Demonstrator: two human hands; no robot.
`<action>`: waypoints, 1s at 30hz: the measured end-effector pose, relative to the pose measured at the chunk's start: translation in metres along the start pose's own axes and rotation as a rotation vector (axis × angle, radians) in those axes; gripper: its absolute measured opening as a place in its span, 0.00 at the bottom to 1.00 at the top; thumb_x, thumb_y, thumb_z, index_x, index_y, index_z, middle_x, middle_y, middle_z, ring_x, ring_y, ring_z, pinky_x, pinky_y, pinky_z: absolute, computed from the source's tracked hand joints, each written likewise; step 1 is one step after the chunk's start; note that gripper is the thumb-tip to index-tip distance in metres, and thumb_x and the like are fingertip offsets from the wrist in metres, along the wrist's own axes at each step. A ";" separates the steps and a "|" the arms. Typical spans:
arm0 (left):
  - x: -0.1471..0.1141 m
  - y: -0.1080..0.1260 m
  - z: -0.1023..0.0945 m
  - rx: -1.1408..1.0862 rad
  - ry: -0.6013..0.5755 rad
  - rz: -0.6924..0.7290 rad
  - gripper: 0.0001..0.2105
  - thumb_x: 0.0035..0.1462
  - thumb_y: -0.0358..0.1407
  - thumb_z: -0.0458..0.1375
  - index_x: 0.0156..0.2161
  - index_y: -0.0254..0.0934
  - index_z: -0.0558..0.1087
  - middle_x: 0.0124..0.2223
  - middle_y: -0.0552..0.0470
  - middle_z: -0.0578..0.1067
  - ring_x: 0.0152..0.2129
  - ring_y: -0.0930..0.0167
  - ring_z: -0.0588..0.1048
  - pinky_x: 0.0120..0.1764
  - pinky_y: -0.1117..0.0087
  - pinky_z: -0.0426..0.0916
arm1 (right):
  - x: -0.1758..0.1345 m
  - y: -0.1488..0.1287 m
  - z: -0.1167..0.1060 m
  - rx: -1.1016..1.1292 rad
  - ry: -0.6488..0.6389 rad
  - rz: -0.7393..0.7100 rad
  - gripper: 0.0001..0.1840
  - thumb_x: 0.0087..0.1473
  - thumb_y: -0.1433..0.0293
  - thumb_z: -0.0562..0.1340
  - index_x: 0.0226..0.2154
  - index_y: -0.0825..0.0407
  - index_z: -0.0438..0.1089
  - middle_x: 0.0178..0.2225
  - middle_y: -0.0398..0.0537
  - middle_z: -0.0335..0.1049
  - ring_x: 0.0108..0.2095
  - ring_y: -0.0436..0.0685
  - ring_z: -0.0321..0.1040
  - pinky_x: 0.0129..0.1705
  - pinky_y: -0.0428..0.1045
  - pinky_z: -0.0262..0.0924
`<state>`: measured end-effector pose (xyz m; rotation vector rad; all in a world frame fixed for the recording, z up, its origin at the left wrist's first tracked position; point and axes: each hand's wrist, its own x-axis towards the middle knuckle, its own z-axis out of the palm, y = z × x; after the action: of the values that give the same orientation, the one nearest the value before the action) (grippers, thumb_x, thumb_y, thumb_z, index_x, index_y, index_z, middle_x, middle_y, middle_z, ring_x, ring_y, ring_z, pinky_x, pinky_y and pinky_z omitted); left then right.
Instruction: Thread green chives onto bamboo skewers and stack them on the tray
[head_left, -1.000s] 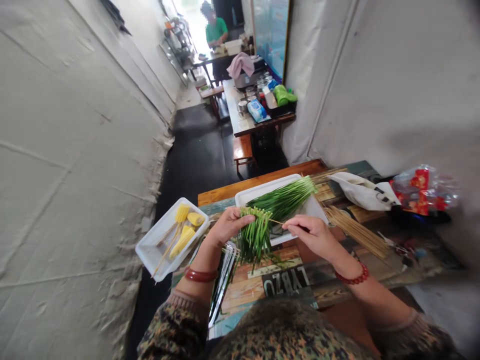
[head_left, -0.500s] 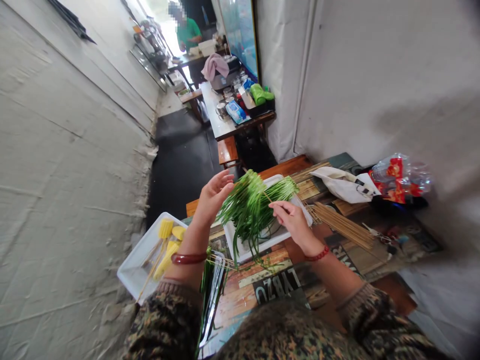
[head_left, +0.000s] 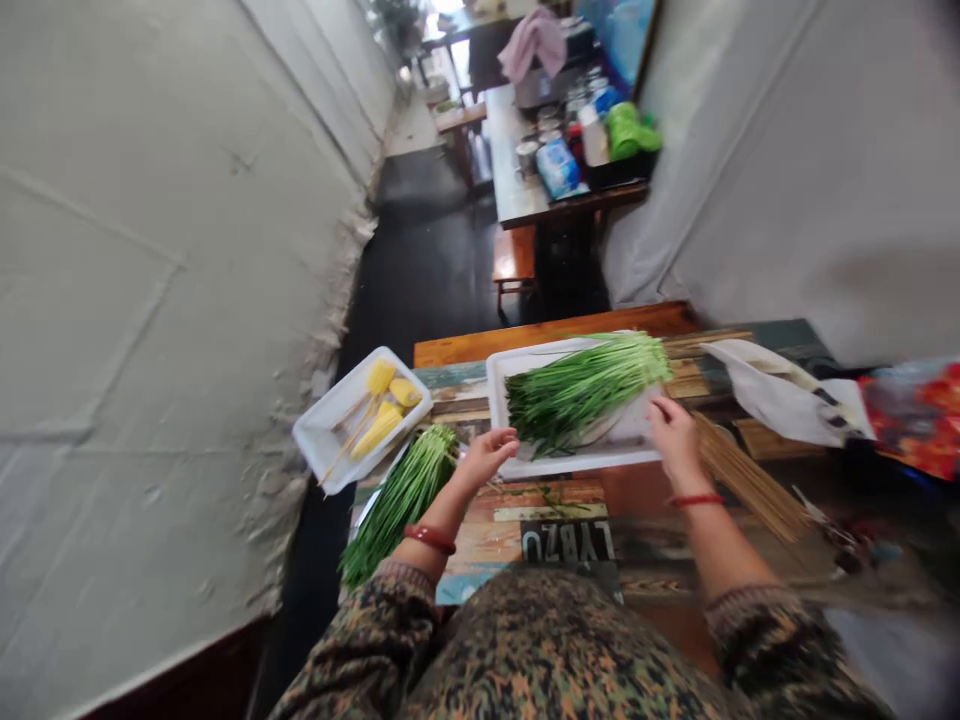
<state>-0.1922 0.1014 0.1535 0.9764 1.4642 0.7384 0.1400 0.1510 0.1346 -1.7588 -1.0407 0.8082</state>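
Green chives (head_left: 592,385) lie across a white tray (head_left: 555,467), their pale ends to the right. My left hand (head_left: 486,458) is beside the tray's front left corner, fingers loosely stretched out and holding nothing that I can see. At the tray's right end is my right hand (head_left: 677,440), thumb and fingertips pinched together just below the pale ends; what is between them, if anything, is too small to make out. A second bunch of chives (head_left: 409,500) lies left of my left hand, on a shiny tray mostly hidden beneath it.
A white tub (head_left: 319,435) with skewered corn pieces (head_left: 379,428) stands at the left. Bamboo skewers (head_left: 750,475) lie on the right, near a white bag (head_left: 780,395) and a red-and-clear package (head_left: 915,415). Beyond are a bench (head_left: 514,255) and a cluttered table (head_left: 510,205).
The skewered chive bunch has left my hands; a bunch now lies at the left. Both hands have come down apart, around the white tray. The view has tilted down and turned left.
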 end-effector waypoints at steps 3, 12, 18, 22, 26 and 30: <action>-0.011 -0.036 -0.016 -0.023 0.102 -0.028 0.21 0.44 0.40 0.68 0.43 0.30 0.78 0.35 0.44 0.81 0.29 0.67 0.78 0.37 0.65 0.72 | -0.019 -0.014 -0.007 -0.166 0.123 -0.204 0.20 0.53 0.63 0.59 0.44 0.57 0.74 0.43 0.60 0.73 0.43 0.62 0.68 0.44 0.56 0.63; -0.062 -0.100 -0.125 0.063 0.622 -0.030 0.18 0.50 0.39 0.61 0.45 0.31 0.76 0.39 0.44 0.79 0.37 0.65 0.76 0.46 0.62 0.69 | -0.157 -0.068 0.124 -0.123 -0.666 -0.537 0.14 0.63 0.66 0.55 0.43 0.51 0.74 0.41 0.53 0.75 0.40 0.57 0.72 0.40 0.51 0.67; -0.093 -0.136 -0.172 0.147 0.764 -0.072 0.15 0.50 0.36 0.60 0.43 0.31 0.77 0.33 0.46 0.78 0.31 0.66 0.76 0.41 0.63 0.70 | -0.206 -0.039 0.220 -0.303 -0.886 -0.519 0.14 0.57 0.72 0.59 0.45 0.51 0.74 0.42 0.53 0.75 0.42 0.58 0.71 0.49 0.53 0.64; -0.096 -0.152 -0.164 0.208 0.707 -0.055 0.14 0.49 0.32 0.61 0.42 0.33 0.77 0.32 0.49 0.77 0.29 0.69 0.75 0.39 0.66 0.70 | -0.218 -0.026 0.254 -0.422 -0.828 -0.449 0.12 0.54 0.72 0.61 0.42 0.51 0.75 0.41 0.55 0.75 0.45 0.61 0.70 0.51 0.54 0.61; -0.093 -0.159 -0.166 0.273 0.646 -0.036 0.13 0.50 0.31 0.61 0.43 0.33 0.76 0.33 0.48 0.76 0.30 0.68 0.75 0.40 0.64 0.71 | -0.224 -0.024 0.272 -0.458 -0.781 -0.373 0.09 0.55 0.70 0.60 0.35 0.50 0.77 0.36 0.52 0.77 0.38 0.60 0.72 0.44 0.52 0.63; -0.094 -0.152 -0.182 0.338 0.600 0.020 0.20 0.49 0.33 0.63 0.49 0.34 0.74 0.45 0.43 0.75 0.44 0.61 0.74 0.50 0.58 0.68 | -0.236 -0.034 0.275 -0.368 -0.767 -0.351 0.14 0.58 0.65 0.55 0.32 0.50 0.76 0.33 0.49 0.78 0.35 0.58 0.73 0.40 0.51 0.64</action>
<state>-0.3976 -0.0349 0.0878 1.0727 2.1566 0.8596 -0.2051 0.0490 0.0835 -1.4885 -2.0485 1.1460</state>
